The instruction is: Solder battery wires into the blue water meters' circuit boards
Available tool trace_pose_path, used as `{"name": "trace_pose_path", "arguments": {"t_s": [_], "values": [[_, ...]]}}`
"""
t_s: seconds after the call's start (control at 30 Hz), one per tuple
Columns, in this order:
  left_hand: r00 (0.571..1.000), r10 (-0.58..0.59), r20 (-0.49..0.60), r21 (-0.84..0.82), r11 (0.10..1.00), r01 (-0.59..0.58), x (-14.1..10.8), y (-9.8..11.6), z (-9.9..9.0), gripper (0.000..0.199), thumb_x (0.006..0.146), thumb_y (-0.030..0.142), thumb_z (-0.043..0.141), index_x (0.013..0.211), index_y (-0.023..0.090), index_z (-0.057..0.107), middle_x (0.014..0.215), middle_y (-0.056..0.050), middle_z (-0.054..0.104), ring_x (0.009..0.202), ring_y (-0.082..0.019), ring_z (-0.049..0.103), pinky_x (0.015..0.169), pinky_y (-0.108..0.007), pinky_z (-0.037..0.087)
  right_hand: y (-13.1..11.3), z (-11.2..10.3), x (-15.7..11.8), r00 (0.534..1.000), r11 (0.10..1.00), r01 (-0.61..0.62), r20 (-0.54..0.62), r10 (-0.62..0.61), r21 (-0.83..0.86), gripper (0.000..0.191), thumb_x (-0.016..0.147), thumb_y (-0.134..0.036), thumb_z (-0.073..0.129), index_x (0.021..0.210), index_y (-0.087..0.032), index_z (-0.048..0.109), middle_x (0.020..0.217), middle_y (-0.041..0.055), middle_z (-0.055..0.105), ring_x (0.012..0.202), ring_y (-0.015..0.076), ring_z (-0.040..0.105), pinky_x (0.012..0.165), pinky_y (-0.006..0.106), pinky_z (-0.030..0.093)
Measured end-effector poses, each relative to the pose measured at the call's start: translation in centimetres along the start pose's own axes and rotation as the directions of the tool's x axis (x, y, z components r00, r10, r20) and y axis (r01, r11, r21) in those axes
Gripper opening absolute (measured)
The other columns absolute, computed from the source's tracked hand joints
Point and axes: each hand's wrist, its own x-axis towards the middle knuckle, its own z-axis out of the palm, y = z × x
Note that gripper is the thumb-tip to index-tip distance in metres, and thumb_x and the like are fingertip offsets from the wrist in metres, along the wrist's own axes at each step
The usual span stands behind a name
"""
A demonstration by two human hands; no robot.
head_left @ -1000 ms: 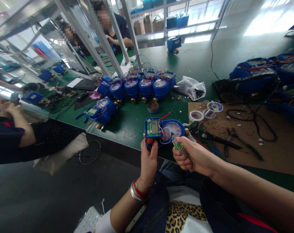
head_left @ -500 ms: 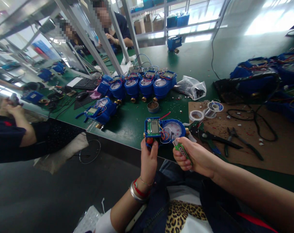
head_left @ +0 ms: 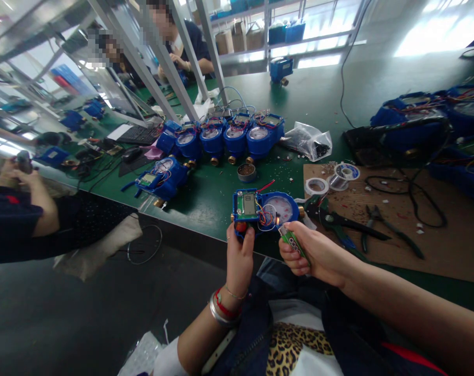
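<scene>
Hardly anything has been moved since the earlier frame: both hands are kept in place, but a small flame (head_left: 277, 221) is now shown at the tip of the green lighter (head_left: 294, 244). By the right hand (head_left: 305, 248) the lighter is clasped, thumb at its top. By the left hand (head_left: 240, 256) the near left end of a blue meter (head_left: 274, 209) is gripped between thumb and fingers, below its display board (head_left: 246, 205). The meter is placed at the near edge of the green table (head_left: 205, 203), with cutters (head_left: 339, 222) and pliers (head_left: 378, 227) to the right. Whether the loose wires (head_left: 265, 216) are touched by the flame cannot be told. For good work, the meter should probably be held steady, the heat applied briefly, and the flame kept off the dial, neighbouring wires and left fingers.
</scene>
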Motion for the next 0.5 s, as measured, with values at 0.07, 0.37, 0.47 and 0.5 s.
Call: {"name": "trace_pose_path", "arguments": {"t_s": [0.07, 0.37, 0.47, 0.5], "values": [[1.0, 0.005, 0.001, -0.005, 1.0, -0.005, 0.02, 0.01, 0.0, 0.036, 0.091, 0.041, 0.049, 0.119, 0.018, 0.051, 0.113, -0.008, 0.058, 0.106, -0.019, 0.055, 0.096, -0.034, 0.039, 0.04, -0.03, -0.03, 1.0, 1.0, 0.0, 0.003, 0.0, 0.0, 0.044, 0.091, -0.044, 0.032, 0.059, -0.016, 0.041, 0.052, -0.0059, 0.029, 0.039, 0.0035, 0.021, 0.037, 0.015, 0.018], [1.0, 0.011, 0.007, 0.001, 1.0, -0.011, -0.1, 0.09, -0.07, 0.035, 0.092, 0.04, 0.048, 0.119, 0.018, 0.051, 0.113, -0.008, 0.058, 0.105, -0.019, 0.054, 0.096, -0.033, 0.039, 0.25, -0.31, 0.0, 1.0, 1.0, 0.005, 0.005, -0.005, 0.002, 0.045, 0.092, -0.044, 0.031, 0.059, -0.016, 0.042, 0.051, -0.0057, 0.029, 0.039, 0.0036, 0.022, 0.037, 0.016, 0.016], [1.0, 0.018, 0.002, -0.005, 1.0, -0.018, -0.08, 0.06, -0.02, 0.035, 0.092, 0.04, 0.048, 0.119, 0.018, 0.052, 0.115, -0.008, 0.058, 0.107, -0.019, 0.054, 0.097, -0.033, 0.038, 0.23, -0.19, -0.25, 1.0, 0.999, 0.028, -0.001, -0.028, -0.016, 0.045, 0.092, -0.045, 0.033, 0.059, -0.016, 0.042, 0.052, -0.0057, 0.029, 0.039, 0.0036, 0.021, 0.039, 0.016, 0.015], [1.0, 0.019, 0.002, -0.009, 1.0, -0.019, -0.08, 0.04, 0.0, 0.035, 0.092, 0.04, 0.048, 0.119, 0.018, 0.052, 0.115, -0.008, 0.058, 0.107, -0.019, 0.054, 0.097, -0.033, 0.038, 0.16, -0.13, -0.45, 0.998, 0.998, 0.054, -0.006, -0.054, -0.033, 0.046, 0.091, -0.047, 0.035, 0.059, -0.016, 0.041, 0.052, -0.0058, 0.029, 0.04, 0.0037, 0.021, 0.039, 0.017, 0.015]]}}
